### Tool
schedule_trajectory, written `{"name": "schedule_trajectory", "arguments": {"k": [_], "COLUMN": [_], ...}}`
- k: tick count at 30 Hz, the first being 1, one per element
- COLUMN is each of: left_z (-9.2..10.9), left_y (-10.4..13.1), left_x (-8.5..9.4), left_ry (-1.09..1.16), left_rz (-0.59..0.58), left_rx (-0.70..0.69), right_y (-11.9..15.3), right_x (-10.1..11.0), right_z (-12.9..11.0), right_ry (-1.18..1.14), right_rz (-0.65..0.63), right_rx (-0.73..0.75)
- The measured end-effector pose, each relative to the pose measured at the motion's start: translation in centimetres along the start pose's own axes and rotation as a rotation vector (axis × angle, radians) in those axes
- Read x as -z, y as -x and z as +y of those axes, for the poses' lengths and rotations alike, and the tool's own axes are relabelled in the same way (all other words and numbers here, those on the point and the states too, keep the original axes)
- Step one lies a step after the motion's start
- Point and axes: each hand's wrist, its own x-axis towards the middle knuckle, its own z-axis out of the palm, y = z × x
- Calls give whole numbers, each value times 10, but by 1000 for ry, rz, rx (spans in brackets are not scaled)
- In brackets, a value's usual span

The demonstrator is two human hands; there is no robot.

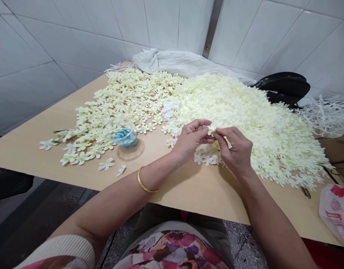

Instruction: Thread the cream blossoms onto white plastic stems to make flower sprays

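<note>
My left hand (pixel 192 138) and my right hand (pixel 234 146) meet over the near edge of a big heap of pale yellow-white artificial flowers (pixel 233 104). Between their fingertips is a small pale flower (pixel 211 131), pinched from both sides and partly covered. On the left, looser flowers (pixel 124 97) spread over the tan table (pixel 160 175). A small clear cup (pixel 125 138) with blue and white contents stands by them. Two single flowers, one of them (pixel 106 164) flat, lie near the front left.
White cloth or plastic (pixel 183 63) lies along the tiled wall. A black rounded object (pixel 285 87) stands behind the heap. White stringy strands (pixel 328 114), small scissors (pixel 305 192) and a red-and-white plastic bag (pixel 335 211) are on the right.
</note>
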Motion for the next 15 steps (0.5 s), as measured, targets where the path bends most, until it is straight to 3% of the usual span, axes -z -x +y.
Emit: {"name": "schedule_trajectory", "arguments": {"k": [10, 15], "left_z": [-2, -2], "left_y": [3, 1], "left_x": [-2, -2], "left_ry": [-116, -95], "left_rz": [-27, -8], "left_rx": [-59, -3], "right_y": [2, 2], "right_x": [1, -1], "right_z": [2, 2], "right_ry": [172, 107], "right_rz": [-67, -85], "right_rx": [66, -25]}}
